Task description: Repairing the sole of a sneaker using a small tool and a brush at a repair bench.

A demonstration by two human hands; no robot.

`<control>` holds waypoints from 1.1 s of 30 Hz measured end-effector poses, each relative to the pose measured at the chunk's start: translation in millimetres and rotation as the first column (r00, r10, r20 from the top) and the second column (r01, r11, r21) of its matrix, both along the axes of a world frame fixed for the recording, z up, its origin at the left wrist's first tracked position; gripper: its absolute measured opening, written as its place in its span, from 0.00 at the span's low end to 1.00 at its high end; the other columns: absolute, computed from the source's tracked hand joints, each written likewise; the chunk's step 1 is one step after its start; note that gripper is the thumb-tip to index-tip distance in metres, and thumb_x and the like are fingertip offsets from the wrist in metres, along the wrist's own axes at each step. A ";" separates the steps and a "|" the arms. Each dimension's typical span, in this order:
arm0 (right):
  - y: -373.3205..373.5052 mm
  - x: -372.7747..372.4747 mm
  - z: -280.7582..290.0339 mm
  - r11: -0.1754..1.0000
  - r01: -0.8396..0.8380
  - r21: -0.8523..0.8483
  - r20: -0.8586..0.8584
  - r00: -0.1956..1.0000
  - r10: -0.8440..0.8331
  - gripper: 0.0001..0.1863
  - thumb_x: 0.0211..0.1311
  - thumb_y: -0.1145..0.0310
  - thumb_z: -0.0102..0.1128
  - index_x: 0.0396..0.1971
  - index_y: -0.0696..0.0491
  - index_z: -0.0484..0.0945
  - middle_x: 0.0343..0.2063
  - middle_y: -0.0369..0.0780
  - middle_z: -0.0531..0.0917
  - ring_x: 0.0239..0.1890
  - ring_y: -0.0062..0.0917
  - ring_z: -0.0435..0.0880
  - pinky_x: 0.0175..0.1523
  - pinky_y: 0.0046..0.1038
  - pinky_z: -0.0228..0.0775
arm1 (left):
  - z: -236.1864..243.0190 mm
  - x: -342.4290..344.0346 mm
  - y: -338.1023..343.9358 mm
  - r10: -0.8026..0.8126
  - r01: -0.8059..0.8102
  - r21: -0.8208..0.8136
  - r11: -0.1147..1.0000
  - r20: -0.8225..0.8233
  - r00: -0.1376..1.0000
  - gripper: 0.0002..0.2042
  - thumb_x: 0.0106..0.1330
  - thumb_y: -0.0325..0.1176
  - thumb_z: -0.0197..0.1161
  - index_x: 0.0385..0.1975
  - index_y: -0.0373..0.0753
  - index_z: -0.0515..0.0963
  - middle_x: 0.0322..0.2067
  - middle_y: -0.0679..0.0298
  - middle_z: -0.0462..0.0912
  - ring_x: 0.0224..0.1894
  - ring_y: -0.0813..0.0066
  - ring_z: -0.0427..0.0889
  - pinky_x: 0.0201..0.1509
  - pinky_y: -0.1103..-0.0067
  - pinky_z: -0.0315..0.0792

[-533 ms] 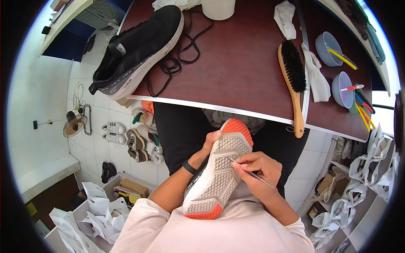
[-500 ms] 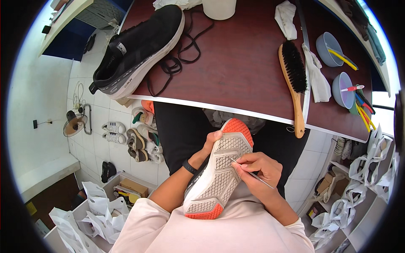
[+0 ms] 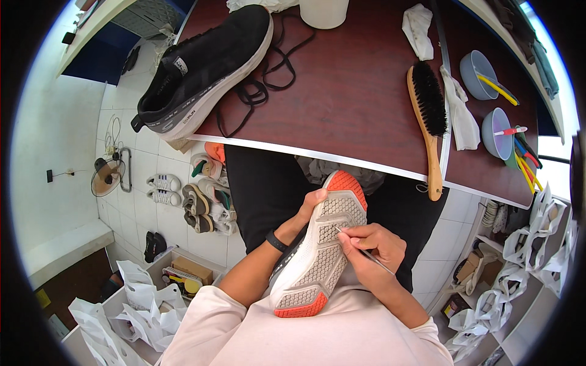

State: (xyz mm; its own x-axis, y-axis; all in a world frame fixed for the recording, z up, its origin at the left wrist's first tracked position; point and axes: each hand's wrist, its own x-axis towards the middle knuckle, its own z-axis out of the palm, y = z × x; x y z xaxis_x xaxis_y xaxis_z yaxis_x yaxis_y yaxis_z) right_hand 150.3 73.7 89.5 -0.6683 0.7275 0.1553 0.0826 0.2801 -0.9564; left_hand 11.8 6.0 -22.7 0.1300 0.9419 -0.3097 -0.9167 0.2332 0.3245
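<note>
A sneaker (image 3: 317, 253) lies sole-up across my lap, its grey hexagon-patterned tread edged in orange-red at toe and heel. My left hand (image 3: 310, 206) is closed around the shoe's side near the toe, thumb on the sole's edge and the other fingers hidden beneath. Between the thumb and fingers of my right hand (image 3: 373, 249) is a thin metal pick (image 3: 379, 262), its tip touching the tread at mid-sole. The matching black sneaker (image 3: 207, 70) rests on the table at the left, beside loose black laces (image 3: 251, 94).
The dark red table (image 3: 354, 91) has a white front edge. On it are a wooden-handled brush (image 3: 427, 110), white cloths (image 3: 461, 113), a white container (image 3: 324, 12) and bowls (image 3: 497, 134) with small brushes. White bags (image 3: 143, 299) stand on both sides; shoes (image 3: 163, 190) sit on the floor.
The view has shifted slightly, so the table things appear a little further right. The pick's tip stays at mid-sole, with a small change in the right hand's angle. Both grips are kept.
</note>
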 end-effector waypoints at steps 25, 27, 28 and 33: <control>11.2 3.9 -8.8 1.000 0.007 0.015 0.022 1.000 -0.008 0.13 0.46 0.84 0.70 0.19 0.56 0.72 0.26 0.44 0.85 0.24 0.24 0.85 0.28 0.19 0.73 | 11.6 -3.1 4.3 -0.088 0.080 -0.098 0.992 -0.088 0.992 0.44 0.54 0.67 0.54 0.58 0.30 0.69 0.52 0.44 0.76 0.51 0.53 0.79 0.56 0.63 0.73; 12.8 2.0 -5.2 0.997 -0.040 0.059 0.025 0.999 0.038 0.13 0.47 0.85 0.71 0.19 0.56 0.73 0.26 0.44 0.86 0.25 0.20 0.85 0.28 0.17 0.73 | 3.7 -1.8 3.6 -0.061 0.058 -0.055 0.997 -0.050 0.997 0.42 0.57 0.66 0.51 0.56 0.30 0.70 0.49 0.46 0.78 0.50 0.56 0.79 0.55 0.64 0.74; 11.9 1.3 -5.2 0.998 -0.039 0.058 0.025 0.999 0.038 0.13 0.47 0.85 0.71 0.19 0.56 0.73 0.26 0.44 0.86 0.25 0.20 0.85 0.28 0.17 0.73 | 1.0 -1.7 2.8 -0.034 0.034 -0.013 0.999 -0.013 0.999 0.40 0.60 0.66 0.49 0.54 0.31 0.72 0.47 0.47 0.79 0.48 0.59 0.80 0.54 0.66 0.74; 4.2 -1.0 -2.0 0.995 -0.058 0.085 -0.031 0.998 0.060 0.14 0.47 0.84 0.71 0.20 0.55 0.72 0.26 0.44 0.86 0.25 0.22 0.85 0.29 0.17 0.74 | 5.1 -1.2 5.5 -0.030 0.026 -0.061 0.998 -0.063 0.998 0.40 0.59 0.66 0.49 0.54 0.31 0.73 0.46 0.48 0.80 0.47 0.59 0.81 0.52 0.67 0.76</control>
